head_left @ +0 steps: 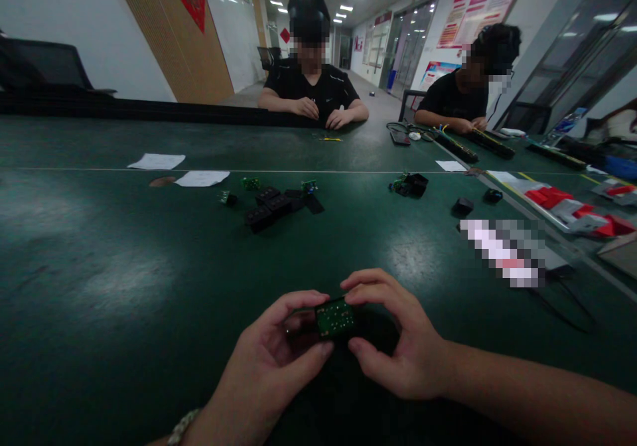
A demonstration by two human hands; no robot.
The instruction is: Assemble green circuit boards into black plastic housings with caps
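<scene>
Beneath and all around the fingers spreads a green bench (149, 247), and beyond them, a little to the left, lies a cluster of black casings (276, 206). The left hand (266, 350) pinches one end of a black-edged circuit board (336, 318) between thumb and fingers. The right hand (405, 340) curls around the other end, fingertips at the upper corner; whether its thumb touches below, I cannot tell. The board should be light and stiff, with fragile joints, so a gentle hold on its edges suits it, off the tiny solder dots (343, 313) between the fingers.
</scene>
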